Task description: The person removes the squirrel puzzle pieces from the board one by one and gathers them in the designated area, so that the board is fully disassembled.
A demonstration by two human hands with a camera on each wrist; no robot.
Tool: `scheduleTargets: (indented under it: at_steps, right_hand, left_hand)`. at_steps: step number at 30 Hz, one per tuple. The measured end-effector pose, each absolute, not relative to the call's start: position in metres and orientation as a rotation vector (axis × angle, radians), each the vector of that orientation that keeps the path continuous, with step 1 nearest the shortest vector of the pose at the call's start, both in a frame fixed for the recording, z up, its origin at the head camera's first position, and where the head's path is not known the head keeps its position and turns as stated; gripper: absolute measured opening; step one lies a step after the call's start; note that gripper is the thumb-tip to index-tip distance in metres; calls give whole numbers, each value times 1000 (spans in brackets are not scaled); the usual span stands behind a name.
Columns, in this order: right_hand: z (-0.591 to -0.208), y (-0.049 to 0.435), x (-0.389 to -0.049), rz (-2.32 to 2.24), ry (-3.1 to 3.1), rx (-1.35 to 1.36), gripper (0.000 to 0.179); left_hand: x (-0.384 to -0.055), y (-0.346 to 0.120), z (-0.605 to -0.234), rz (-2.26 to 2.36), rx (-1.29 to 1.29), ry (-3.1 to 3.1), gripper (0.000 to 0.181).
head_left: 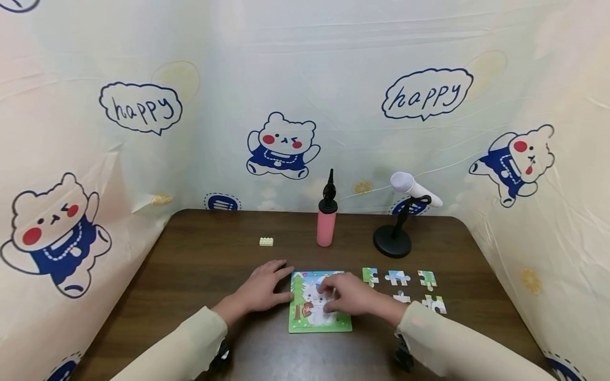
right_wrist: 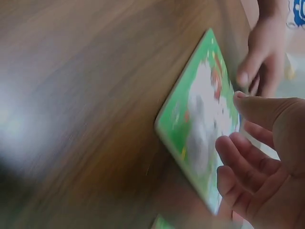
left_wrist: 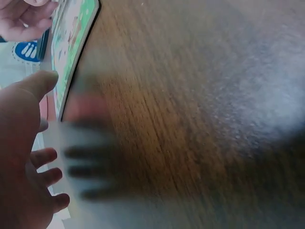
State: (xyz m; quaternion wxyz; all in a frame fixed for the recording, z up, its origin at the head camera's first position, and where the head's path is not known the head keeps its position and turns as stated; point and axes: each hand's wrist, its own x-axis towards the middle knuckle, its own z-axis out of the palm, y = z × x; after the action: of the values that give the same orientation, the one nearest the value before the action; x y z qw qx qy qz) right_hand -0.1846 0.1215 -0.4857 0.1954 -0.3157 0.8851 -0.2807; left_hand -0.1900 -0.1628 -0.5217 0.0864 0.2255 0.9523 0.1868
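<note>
A square picture puzzle board with a green border and a white cartoon animal lies flat on the table. At its left edge is my left hand, fingers extended and spread; the left wrist view shows its thumb right at the side of the board. My right hand is over the right part of the picture. In the right wrist view its fingers are loosely bent, apart from the thumb, with nothing between them. Several loose jigsaw pieces lie to the right, one partly hidden by the right arm.
Behind the board stand a pink hand pump with a black top and a white microphone on a black stand. A pale yellow toy brick sits at the back left. A printed curtain surrounds the brown table.
</note>
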Motion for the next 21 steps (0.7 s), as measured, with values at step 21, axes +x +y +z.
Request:
scheduleTargets:
  at_steps: [21]
  right_hand:
    - [-506, 67, -167, -720, 2484, -952, 37]
  left_hand:
    - [-198, -164, -530, 557, 653, 2862, 57]
